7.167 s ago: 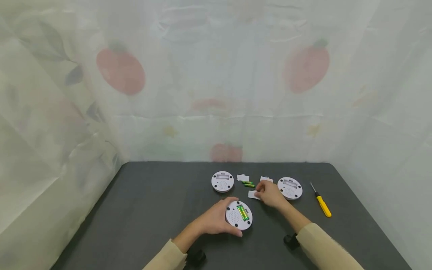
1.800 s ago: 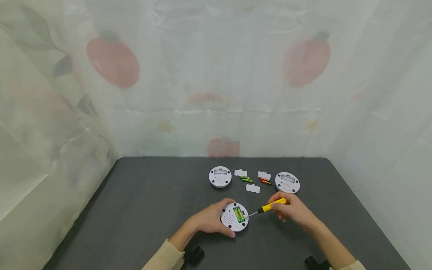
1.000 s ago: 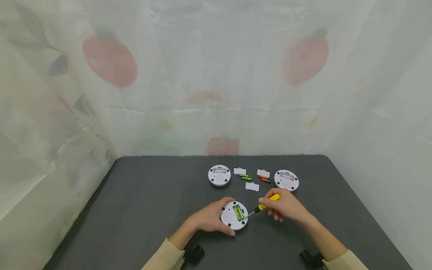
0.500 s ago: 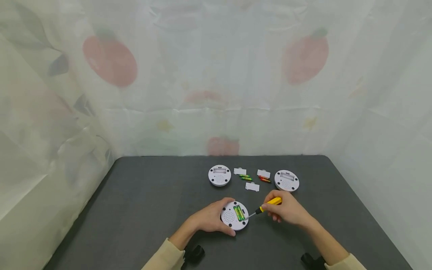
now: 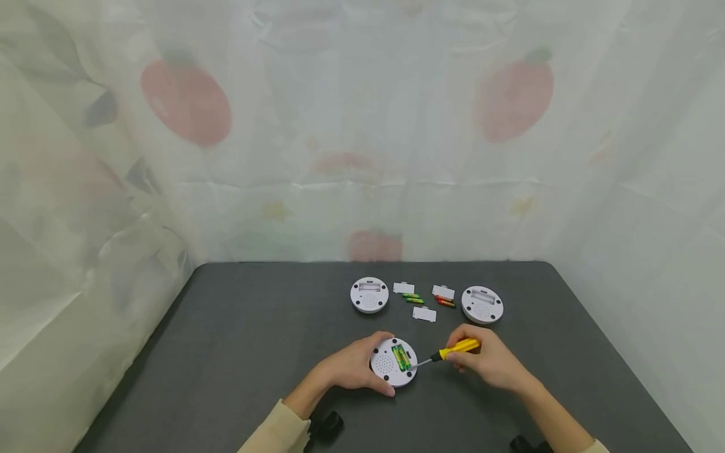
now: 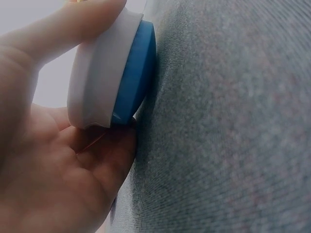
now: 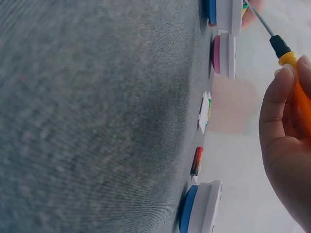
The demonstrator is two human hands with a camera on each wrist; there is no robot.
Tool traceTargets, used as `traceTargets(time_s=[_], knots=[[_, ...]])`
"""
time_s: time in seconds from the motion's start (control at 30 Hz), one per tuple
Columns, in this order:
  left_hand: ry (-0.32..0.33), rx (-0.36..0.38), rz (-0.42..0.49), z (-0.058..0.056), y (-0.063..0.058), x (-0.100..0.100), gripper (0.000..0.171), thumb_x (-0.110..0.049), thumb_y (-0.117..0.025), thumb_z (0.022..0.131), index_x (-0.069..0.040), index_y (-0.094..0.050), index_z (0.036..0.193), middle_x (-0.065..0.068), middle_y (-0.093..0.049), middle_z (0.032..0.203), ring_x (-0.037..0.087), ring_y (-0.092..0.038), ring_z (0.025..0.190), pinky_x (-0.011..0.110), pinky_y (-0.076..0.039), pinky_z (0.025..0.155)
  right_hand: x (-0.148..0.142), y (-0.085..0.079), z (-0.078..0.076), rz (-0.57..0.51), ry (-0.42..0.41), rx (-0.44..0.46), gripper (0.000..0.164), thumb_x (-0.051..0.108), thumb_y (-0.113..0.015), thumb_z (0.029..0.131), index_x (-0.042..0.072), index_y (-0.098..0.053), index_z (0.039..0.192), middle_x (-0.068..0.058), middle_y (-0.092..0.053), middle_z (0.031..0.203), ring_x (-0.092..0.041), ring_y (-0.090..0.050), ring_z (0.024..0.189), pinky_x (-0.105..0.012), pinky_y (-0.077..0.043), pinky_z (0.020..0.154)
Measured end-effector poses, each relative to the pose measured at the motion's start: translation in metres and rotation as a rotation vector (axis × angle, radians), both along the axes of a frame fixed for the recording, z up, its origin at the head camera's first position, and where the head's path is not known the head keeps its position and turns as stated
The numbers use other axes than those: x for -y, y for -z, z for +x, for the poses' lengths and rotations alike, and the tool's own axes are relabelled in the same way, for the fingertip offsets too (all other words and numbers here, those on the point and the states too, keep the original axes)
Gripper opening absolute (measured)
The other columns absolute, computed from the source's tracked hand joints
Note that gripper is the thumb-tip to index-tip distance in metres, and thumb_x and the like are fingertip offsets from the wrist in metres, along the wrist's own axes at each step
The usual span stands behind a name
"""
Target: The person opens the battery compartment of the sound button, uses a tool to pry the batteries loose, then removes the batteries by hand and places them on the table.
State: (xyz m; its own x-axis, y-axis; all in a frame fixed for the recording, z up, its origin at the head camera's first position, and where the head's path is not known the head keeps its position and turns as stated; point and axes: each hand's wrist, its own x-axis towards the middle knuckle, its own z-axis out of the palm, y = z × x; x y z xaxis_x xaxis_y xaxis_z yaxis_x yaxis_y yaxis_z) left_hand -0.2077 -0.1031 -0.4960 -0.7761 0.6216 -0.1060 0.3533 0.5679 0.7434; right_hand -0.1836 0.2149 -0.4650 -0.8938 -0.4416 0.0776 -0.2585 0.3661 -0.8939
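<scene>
A round white device with speaker holes lies on the dark table, its battery bay facing up. Two green batteries sit side by side in that bay. Thumb and fingers of my left hand grip the device around its left side; the left wrist view shows its blue underside against the tabletop. My right hand pinches a yellow-handled screwdriver, slanted down to the left. Its metal tip meets the device at the lower right end of the batteries; exact contact is too small to tell.
Two more round white devices, one at back left and one at back right, show bare battery bays. Between them lie white battery covers, green batteries and red batteries. Curtains rise behind the table.
Earlier my right hand was at a white battery cover and the screwdriver lay at the right; now that hand holds it. Lately the handle shifts slightly while the tip stays by the batteries.
</scene>
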Motion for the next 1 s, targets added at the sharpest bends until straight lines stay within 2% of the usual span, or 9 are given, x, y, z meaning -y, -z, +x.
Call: traceTargets(time_s=[0.27,0.5,0.7,1.0], knots=[[0.004,0.005,0.001,0.000,0.000,0.000,0.096,-0.044,-0.093,0.070,-0.018,-0.044,0.148,-0.011,-0.057,0.118,0.008,-0.053,0.102,0.030,-0.042,0.091,-0.002,0.000,0.000,-0.054,-0.009,0.038,0.018,0.013,-0.075,0.093,0.003,-0.063,0.103,-0.013,-0.065,0.082,-0.024,-0.065,0.066,-0.041,-0.058,0.063],[0.006,0.019,0.008,0.000,-0.001,0.000,0.096,-0.042,-0.093,0.070,-0.017,-0.044,0.149,-0.012,-0.057,0.116,0.008,-0.053,0.100,0.029,-0.042,0.090,0.000,-0.010,-0.002,-0.077,0.026,0.092,0.020,0.017,-0.073,0.095,0.001,-0.062,0.103,-0.017,-0.063,0.077,-0.025,-0.062,0.059,-0.039,-0.057,0.056],[0.006,0.028,0.017,0.000,-0.001,-0.001,0.096,-0.041,-0.094,0.070,-0.017,-0.044,0.148,-0.012,-0.057,0.115,0.008,-0.054,0.099,0.029,-0.042,0.089,0.006,-0.013,-0.006,-0.084,0.088,0.111,0.024,0.022,-0.074,0.095,0.002,-0.063,0.102,-0.022,-0.063,0.076,-0.025,-0.061,0.058,-0.040,-0.056,0.055],[-0.002,0.033,0.026,0.000,0.000,-0.001,0.095,-0.039,-0.094,0.069,-0.019,-0.044,0.147,-0.011,-0.057,0.115,0.008,-0.053,0.100,0.030,-0.041,0.090,0.014,-0.014,-0.015,-0.062,0.127,0.094,0.025,0.023,-0.075,0.094,0.004,-0.064,0.105,-0.014,-0.063,0.076,-0.026,-0.062,0.061,-0.042,-0.058,0.062]])
